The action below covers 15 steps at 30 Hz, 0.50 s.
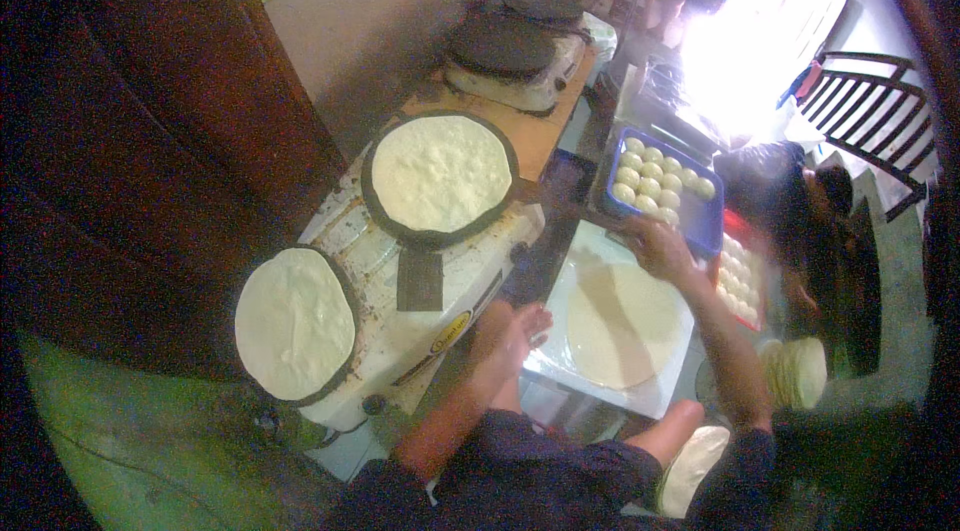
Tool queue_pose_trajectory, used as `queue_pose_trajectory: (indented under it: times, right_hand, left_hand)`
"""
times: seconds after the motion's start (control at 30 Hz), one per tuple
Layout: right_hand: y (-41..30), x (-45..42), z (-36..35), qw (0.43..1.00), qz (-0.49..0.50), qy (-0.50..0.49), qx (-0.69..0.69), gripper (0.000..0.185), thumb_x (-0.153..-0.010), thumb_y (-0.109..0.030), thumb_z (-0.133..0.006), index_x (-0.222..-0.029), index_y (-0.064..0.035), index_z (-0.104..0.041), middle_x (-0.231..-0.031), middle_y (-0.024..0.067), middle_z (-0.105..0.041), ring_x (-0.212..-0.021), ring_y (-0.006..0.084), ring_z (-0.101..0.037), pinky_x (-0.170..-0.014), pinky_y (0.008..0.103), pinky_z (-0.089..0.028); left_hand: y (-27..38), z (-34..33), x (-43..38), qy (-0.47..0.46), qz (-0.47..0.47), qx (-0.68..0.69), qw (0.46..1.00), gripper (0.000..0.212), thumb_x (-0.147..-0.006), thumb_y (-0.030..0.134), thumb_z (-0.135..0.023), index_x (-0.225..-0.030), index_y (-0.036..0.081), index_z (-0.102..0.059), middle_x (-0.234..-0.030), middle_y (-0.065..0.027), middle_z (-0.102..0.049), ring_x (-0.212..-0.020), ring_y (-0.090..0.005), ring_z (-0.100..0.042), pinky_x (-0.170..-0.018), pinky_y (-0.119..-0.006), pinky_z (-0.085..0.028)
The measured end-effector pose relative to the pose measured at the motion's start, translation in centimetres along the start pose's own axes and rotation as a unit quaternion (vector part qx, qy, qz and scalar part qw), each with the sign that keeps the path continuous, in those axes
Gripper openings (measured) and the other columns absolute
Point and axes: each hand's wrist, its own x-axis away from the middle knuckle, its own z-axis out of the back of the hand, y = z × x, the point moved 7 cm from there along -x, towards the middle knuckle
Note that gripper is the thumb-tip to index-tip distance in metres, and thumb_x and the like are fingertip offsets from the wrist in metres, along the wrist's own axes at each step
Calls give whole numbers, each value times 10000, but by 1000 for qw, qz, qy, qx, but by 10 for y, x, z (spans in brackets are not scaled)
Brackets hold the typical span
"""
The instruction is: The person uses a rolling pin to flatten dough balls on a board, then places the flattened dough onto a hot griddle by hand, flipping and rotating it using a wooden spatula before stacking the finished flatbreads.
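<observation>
My left hand [525, 330] is beside the left edge of a white board [556, 291]. Its fingers are apart and slightly bent, and nothing shows in them. On the board, under what looks like clear plastic film, lies a thin round sheet of dough [660, 321]. My right hand [661, 249] is over the far part of the board, at the near rim of a blue plastic tray [709, 231]. Pale dough balls [649, 187] sit in rows in that tray. The right fingertips are blurred, so whether they hold anything is hidden.
A two-burner Quantum gas stove [480, 287] stands left, with a flatbread [442, 172] and another flatbread [295, 322] on dark griddles. Farther back is another stove [502, 80]. A red tray [739, 283], stacked flatbreads [795, 373] and a person [780, 186] are at right.
</observation>
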Motion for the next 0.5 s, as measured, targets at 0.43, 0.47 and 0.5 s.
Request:
queue_pose_trajectory:
  times: [0.43, 0.47, 0.5]
  right_hand:
    - [-83, -171, -110, 935, 300, -48, -180, 221, -856, -178, -616, -1025, -37, -637, -918, 119, -641, -832, 254, -622, -718, 364, -502]
    - [-92, -171, -106, 937, 259, -57, -227, 203, -861, -174, -609, -1008, -36, -632, -904, 109, -640, -825, 237, -620, -712, 360, -501]
    - [-101, -171, -97, 936, 217, -66, -270, 186, -866, -171, -602, -992, -36, -627, -889, 99, -639, -818, 221, -618, -707, 356, -501]
  left_hand:
    - [8, 17, 65, -8, -42, -94, 995, 313, -913, 211, -542, -1158, 20, -581, -1068, -100, -640, -965, -200, -617, -837, -311, -471]
    - [8, 27, 60, -21, -81, -95, 992, 318, -916, 212, -541, -1163, 16, -580, -1059, -100, -642, -966, -202, -616, -841, -310, -471]
    - [9, 34, 56, -36, -120, -97, 987, 322, -918, 213, -540, -1168, 13, -578, -1050, -100, -644, -967, -203, -614, -845, -309, -471]
